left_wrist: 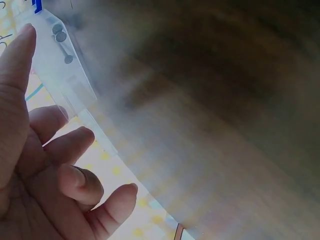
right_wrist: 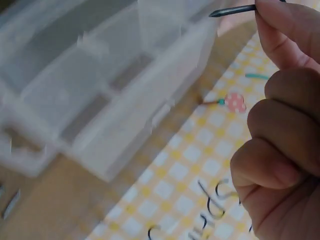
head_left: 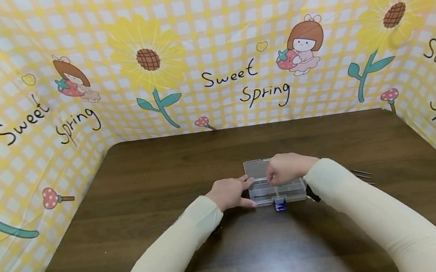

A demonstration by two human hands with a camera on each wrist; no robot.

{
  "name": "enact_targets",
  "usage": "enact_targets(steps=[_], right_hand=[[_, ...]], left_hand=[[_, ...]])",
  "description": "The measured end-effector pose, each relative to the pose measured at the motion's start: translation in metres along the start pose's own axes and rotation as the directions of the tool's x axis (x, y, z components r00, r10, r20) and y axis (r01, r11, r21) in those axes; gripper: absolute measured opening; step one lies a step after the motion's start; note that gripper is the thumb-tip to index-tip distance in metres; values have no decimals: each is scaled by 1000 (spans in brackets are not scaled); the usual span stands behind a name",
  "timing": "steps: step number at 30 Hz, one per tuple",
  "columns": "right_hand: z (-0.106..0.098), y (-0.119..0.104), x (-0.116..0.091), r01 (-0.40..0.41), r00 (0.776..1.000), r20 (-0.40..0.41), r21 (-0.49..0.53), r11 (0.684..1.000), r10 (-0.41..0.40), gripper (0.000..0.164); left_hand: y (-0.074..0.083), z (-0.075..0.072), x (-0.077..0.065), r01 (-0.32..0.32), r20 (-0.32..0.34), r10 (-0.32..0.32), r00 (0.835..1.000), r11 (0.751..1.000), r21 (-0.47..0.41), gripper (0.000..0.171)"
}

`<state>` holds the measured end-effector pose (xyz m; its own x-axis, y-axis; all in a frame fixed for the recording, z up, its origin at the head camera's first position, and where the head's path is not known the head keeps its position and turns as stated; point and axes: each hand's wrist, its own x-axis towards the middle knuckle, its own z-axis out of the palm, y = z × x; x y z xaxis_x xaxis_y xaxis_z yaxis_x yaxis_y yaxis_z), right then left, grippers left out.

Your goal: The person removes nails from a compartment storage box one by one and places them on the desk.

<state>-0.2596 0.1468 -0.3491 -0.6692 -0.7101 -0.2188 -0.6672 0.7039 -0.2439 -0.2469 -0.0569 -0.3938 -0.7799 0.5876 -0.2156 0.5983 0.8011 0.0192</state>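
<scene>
A clear plastic compartment box (head_left: 297,195) stands on the table with its lid (head_left: 254,168) raised at the back. My left hand (head_left: 229,194) rests against its left end, thumb and fingers spread along that side. Through the box's wall (left_wrist: 75,92) in the left wrist view, nails (left_wrist: 61,37) show inside. My right hand (head_left: 288,167) is over the box's left part. Between its thumb and index finger it pinches a dark nail (right_wrist: 232,11), point outward; the other fingers are curled into the palm.
Several thin nails (head_left: 362,173) lie on the wooden table (head_left: 142,177) right of the box, partly behind the right sleeve. A blue latch (head_left: 280,206) sticks out at the box's front. Yellow checked cloth (head_left: 205,61) hangs around the table's back and sides.
</scene>
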Motion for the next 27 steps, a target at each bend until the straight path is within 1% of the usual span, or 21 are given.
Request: enact_targets(steps=[3,7,9,11,15,19,22,27], right_hand=[[-5,11,-11,-39,999,-14,-4,999,39,13],[-9,25,-27,-97,995,-14,9,995,97,28],[-9,31,-34,-105,994,-26,-1,994,105,31],[-9,38,-41,-105,994,-41,-24,994,104,32],[-9,53,-58,-146,988,-66,-47,988,143,29],[-8,68,-76,-202,977,-68,-31,979,200,31],[-7,79,-87,-226,972,-65,-13,974,224,36],[-3,92,-105,-265,963,-52,20,964,265,38]], left_hand=[[0,1,0,-6,5,6,1000,1000,-13,77],[-2,1,-1,-8,8,8,1000,1000,-26,77],[-2,0,-2,-4,9,4,1000,1000,-31,77],[-2,0,-2,0,10,0,1000,999,-32,78],[-1,-1,-2,4,10,-3,1000,1000,-30,77],[0,-1,-1,2,16,-1,1000,1000,-31,77],[0,0,-2,0,18,1,1000,1000,-30,77],[-2,0,-3,-8,6,8,1000,1000,-25,77]])
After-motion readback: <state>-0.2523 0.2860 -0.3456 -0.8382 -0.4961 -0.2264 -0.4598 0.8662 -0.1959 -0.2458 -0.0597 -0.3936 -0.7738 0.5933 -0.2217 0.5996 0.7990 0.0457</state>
